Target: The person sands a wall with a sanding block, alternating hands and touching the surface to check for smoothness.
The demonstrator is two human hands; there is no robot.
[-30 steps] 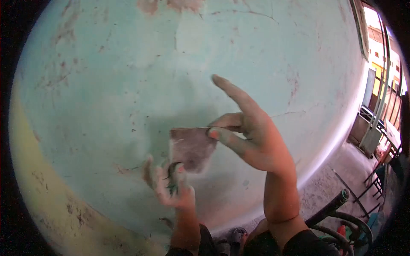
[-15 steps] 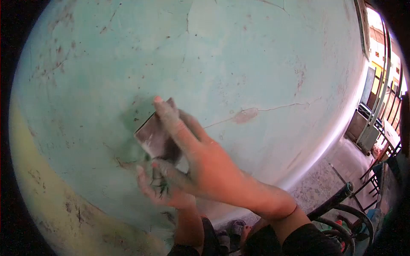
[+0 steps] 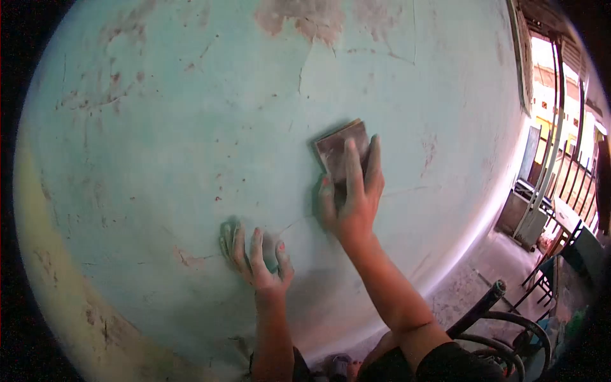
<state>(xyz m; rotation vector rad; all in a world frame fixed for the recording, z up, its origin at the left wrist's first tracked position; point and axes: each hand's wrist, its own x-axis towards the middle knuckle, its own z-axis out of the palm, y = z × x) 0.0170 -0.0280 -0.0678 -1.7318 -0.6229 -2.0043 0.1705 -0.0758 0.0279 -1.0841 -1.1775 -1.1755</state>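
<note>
My right hand (image 3: pixel 356 194) presses a folded sheet of dark sandpaper (image 3: pixel 334 149) flat against the pale green wall (image 3: pixel 165 172). Its fingers lie over the sheet's right part, with the thumb along the lower left. Lower and to the left, my left hand (image 3: pixel 258 258) rests with fingers spread on the wall and holds nothing. Pale dust coats the fingers of both hands. A thin crack runs across the wall between and beyond the hands.
Bare brownish patches (image 3: pixel 302 19) mark the upper wall, and a yellowish band (image 3: pixel 70 299) runs along the lower left. At the right are a barred opening (image 3: pixel 563 127), a dark tube-framed piece of furniture (image 3: pixel 477 312) and a dusty floor (image 3: pixel 471 274).
My right hand has moved up and right across the wall with the sandpaper. My left hand, formerly close beneath it, is now apart and spread on the wall. The view has shifted upward.
</note>
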